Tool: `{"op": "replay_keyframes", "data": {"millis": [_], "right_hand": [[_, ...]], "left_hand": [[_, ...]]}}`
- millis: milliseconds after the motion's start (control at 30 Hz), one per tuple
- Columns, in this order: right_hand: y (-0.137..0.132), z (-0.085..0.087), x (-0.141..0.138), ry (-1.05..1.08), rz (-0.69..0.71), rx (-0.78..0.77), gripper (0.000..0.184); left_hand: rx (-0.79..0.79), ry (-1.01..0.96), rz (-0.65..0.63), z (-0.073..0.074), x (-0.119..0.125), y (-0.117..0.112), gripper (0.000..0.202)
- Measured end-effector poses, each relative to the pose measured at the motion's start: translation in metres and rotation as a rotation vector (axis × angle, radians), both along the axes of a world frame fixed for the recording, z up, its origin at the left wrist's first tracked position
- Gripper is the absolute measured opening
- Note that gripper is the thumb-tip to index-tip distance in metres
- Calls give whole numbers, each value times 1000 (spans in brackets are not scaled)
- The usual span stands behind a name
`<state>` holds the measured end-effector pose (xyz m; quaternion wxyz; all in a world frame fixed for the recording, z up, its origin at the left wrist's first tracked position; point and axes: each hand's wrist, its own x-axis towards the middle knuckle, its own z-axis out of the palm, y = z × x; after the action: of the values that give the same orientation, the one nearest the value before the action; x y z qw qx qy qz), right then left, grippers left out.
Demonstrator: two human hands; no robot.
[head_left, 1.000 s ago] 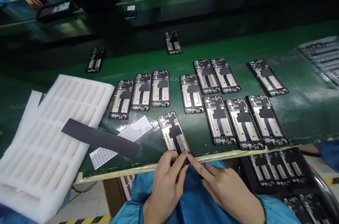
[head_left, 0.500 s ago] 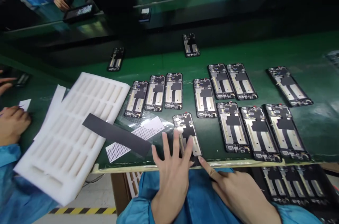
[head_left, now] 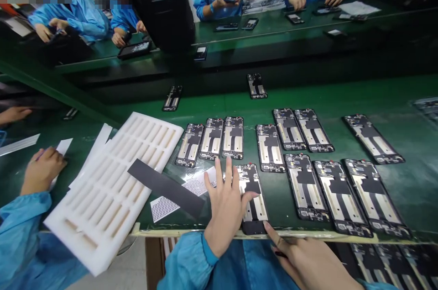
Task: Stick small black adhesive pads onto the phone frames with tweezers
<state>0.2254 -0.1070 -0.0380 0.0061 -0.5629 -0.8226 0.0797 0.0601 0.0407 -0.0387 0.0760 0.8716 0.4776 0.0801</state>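
Observation:
An opened phone (head_left: 253, 189), its inside facing up, lies at the table's front edge. A plain black piece (head_left: 253, 228) covers its lower end. My left hand (head_left: 224, 203) is open beside its left edge, fingers spread, thumb over the phone. My right hand (head_left: 301, 255) has its index fingertip at the phone's lower right corner. Its other fingers are curled, and a thin dark thing (head_left: 280, 254) shows among them, too little visible to name. Left of my left hand, a black strip (head_left: 166, 187) lies across a white sheet of small black dots (head_left: 164, 208).
Several opened phones (head_left: 306, 187) lie in groups to the right and behind. A white foam tray (head_left: 102, 217) overhangs the table's front edge. A co-worker's hand (head_left: 44, 169) is beyond it at left. More people in blue smocks work across the raised shelf (head_left: 226, 36).
The view has tilted up. My left hand has shifted left off the middle of the phone, fingers still spread, uncovering its black lower end. My right index finger stays at the lower corner.

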Motion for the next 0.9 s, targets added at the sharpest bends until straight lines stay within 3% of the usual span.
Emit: {"op": "replay_keyframes", "data": {"millis": [67, 133, 267, 433, 567, 667, 733, 800, 833, 867, 900], "right_hand": [[5, 3, -1, 143, -49, -56, 39], [13, 4, -4, 261, -221, -80, 24], [39, -3, -17, 216, -591, 1, 39], [53, -24, -36, 197, -654, -39, 19], [46, -22, -30, 283, -588, -88, 17], [78, -5, 17, 289, -564, -101, 21], [128, 14, 73, 214, -649, -79, 24], [191, 39, 138, 112, -778, -23, 26], [222, 53, 167, 81, -828, 15, 34], [251, 66, 192, 57, -866, 53, 75], [278, 78, 209, 45, -905, 110, 83]], "left_hand": [[-19, -55, 14, -7, 4, 2, 66], [-29, -133, 32, -10, 3, 2, 62], [-16, -384, 97, 1, -14, -7, 66], [82, -820, 438, 28, -53, -20, 59], [161, -1012, 690, 40, -69, -16, 40], [177, -1088, 820, 41, -68, -7, 35], [98, -1131, 841, 39, -67, 0, 32], [6, -1163, 776, 36, -73, 6, 31], [-17, -1169, 742, 35, -79, 9, 32], [-12, -1166, 727, 35, -88, 11, 34], [27, -1143, 743, 35, -100, 13, 37]]}}
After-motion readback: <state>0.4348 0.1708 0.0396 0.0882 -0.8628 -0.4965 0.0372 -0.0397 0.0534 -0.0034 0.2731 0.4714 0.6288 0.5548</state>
